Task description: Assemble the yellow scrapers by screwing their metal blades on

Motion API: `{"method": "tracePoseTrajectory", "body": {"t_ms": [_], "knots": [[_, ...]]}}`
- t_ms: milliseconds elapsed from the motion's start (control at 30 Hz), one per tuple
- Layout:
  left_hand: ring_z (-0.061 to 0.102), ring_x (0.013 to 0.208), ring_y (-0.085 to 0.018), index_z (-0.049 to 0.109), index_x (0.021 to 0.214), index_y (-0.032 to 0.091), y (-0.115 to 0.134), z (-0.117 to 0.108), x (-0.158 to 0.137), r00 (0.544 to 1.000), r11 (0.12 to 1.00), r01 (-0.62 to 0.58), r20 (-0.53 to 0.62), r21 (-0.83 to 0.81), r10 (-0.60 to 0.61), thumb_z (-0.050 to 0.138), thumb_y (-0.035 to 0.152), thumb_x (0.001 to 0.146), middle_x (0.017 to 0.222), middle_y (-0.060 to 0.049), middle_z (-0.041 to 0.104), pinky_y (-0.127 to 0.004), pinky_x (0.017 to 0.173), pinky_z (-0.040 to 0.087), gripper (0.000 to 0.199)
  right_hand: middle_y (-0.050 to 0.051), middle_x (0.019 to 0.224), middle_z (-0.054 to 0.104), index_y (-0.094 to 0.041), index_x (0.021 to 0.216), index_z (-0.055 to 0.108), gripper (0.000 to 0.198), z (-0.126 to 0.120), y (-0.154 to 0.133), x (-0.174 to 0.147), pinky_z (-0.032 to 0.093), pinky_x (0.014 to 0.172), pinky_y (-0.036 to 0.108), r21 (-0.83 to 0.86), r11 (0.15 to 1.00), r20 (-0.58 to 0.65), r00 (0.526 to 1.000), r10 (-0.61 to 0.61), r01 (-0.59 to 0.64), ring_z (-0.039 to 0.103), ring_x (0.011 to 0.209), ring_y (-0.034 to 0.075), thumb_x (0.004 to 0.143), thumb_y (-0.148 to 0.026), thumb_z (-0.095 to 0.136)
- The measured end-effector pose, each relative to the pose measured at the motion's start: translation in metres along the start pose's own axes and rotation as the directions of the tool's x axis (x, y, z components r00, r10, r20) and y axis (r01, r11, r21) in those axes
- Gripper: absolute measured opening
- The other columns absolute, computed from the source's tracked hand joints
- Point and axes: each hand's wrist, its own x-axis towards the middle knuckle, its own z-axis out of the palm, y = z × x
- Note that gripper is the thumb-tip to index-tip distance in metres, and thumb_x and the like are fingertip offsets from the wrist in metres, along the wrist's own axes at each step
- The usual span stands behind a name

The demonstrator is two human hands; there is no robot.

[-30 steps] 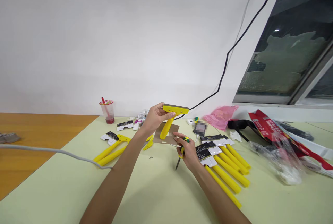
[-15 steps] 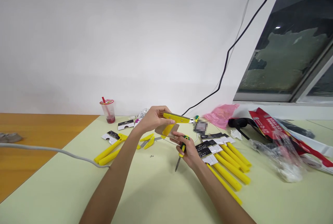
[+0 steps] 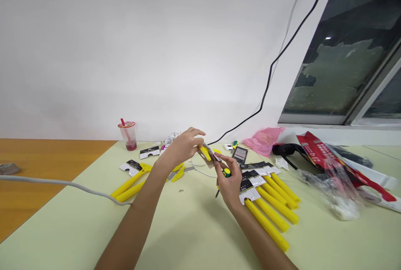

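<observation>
Above the table, my left hand [image 3: 188, 143] is closed on a yellow plastic piece with a flat plate [image 3: 205, 153], which looks like a scraper head. My right hand [image 3: 231, 178] keeps a green-and-yellow screwdriver [image 3: 226, 172] in its palm, shaft tip pointing down. Its thumb and fingertips also pinch the near end of the held piece, along a narrow printed edge. Fingers hide much of the piece. Beyond and left lie loose yellow parts with a grey blade [image 3: 178, 174]. Tiny metal bits [image 3: 181, 190] rest on the tabletop nearer me.
Yellow handles with black-and-white cards [image 3: 274, 203] lie at right, others [image 3: 128, 184] at left. A drink cup [image 3: 128, 136] stands at the back left. Behind my right hand are a phone [image 3: 240, 154] and pink bag [image 3: 265, 141]. A grey cable [image 3: 62, 182] crosses the left edge.
The yellow piece has been turned, so its long side now slants down toward my right hand. My right fingers have come up onto it, and the screwdriver now points more away from view.
</observation>
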Motion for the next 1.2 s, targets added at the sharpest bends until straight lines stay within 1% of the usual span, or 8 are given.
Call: {"method": "tracePoseTrajectory", "body": {"t_ms": [67,267,467,667,767,867,1033,1200], "knots": [[0.061,0.135,-0.032,0.069,0.082,0.024,-0.006,0.007,0.0,1.0,1.0,-0.02,0.001,0.001,0.02,0.059,0.006,0.093,0.136,-0.011,0.075,-0.05,0.104,0.055,0.023,0.013,0.126,0.08,-0.026,0.104,0.075,0.032,0.0,0.0,-0.001,0.041,0.045,0.027,-0.035,0.999,-0.003,1.0,-0.028,0.028,0.073,0.079,0.023,0.088,-0.051,0.084],[0.066,0.132,-0.031,0.073,0.09,0.025,0.0,0.011,-0.001,0.993,0.973,0.106,0.078,-0.203,-0.092,0.073,0.026,0.094,0.129,-0.01,0.078,-0.046,0.108,0.052,0.004,0.011,0.111,0.081,-0.022,0.099,0.078,0.04,-0.002,0.008,0.009,0.033,0.034,0.026,0.004,0.994,0.026,0.993,0.112,-0.112,0.058,0.045,0.011,0.086,-0.059,0.085],[0.063,0.073,-0.021,0.065,0.085,0.024,0.012,0.003,-0.001,0.946,0.91,0.276,0.252,-0.309,-0.202,0.07,0.049,0.096,0.083,-0.001,0.073,-0.032,0.066,0.045,0.028,0.011,0.088,0.077,-0.019,0.081,0.072,0.054,-0.003,0.015,0.019,0.026,0.032,0.019,0.275,0.873,0.132,0.916,0.38,-0.402,0.083,0.09,0.033,0.059,-0.057,0.104],[0.053,0.072,-0.018,0.052,0.09,0.024,0.006,0.003,-0.001,0.874,0.894,0.4,0.377,-0.2,-0.307,0.063,0.051,0.1,0.079,0.002,0.063,-0.031,0.065,0.036,0.031,0.008,0.092,0.075,-0.017,0.084,0.076,0.053,-0.005,0.019,0.023,0.023,0.032,0.016,0.363,0.777,0.237,0.857,0.458,-0.515,0.083,0.1,0.031,0.055,-0.047,0.108],[0.051,0.071,-0.018,0.052,0.09,0.024,0.003,0.003,0.0,0.872,0.892,0.424,0.337,-0.157,-0.355,0.063,0.049,0.099,0.077,0.002,0.062,-0.032,0.066,0.035,0.029,0.007,0.101,0.078,-0.018,0.095,0.08,0.057,-0.005,0.019,0.021,0.024,0.031,0.014,0.33,0.784,0.246,0.85,0.466,-0.525,0.077,0.073,0.017,0.059,-0.053,0.107],[0.05,0.07,-0.017,0.055,0.088,0.024,0.002,0.0,0.001,0.89,0.883,0.439,0.218,-0.165,-0.401,0.066,0.046,0.097,0.077,0.002,0.062,-0.032,0.065,0.034,0.026,0.009,0.115,0.081,-0.02,0.105,0.08,0.057,-0.005,0.019,0.017,0.025,0.03,0.015,0.238,0.815,0.307,0.837,0.453,-0.528,0.045,0.042,0.0,0.071,-0.061,0.099],[0.055,0.072,-0.016,0.064,0.088,0.022,0.003,-0.009,0.004,0.87,0.824,0.444,-0.051,-0.352,-0.491,0.073,0.049,0.093,0.082,0.001,0.071,-0.03,0.067,0.039,0.028,0.011,0.119,0.081,-0.021,0.11,0.079,0.048,-0.007,0.018,0.011,0.026,0.031,0.014,0.09,0.803,0.538,0.707,0.458,-0.589,0.028,0.039,-0.004,0.084,-0.059,0.092],[0.056,0.065,-0.015,0.071,0.09,0.021,0.006,-0.017,0.005,0.79,0.704,0.48,-0.092,-0.524,-0.607,0.083,0.062,0.084,0.082,-0.001,0.075,-0.028,0.059,0.038,0.043,0.009,0.117,0.08,-0.02,0.107,0.078,0.041,-0.008,0.015,0.005,0.025,0.032,0.013,0.049,0.793,0.671,0.608,0.424,-0.607,0.028,0.04,-0.004,0.089,-0.055,0.09]]}}
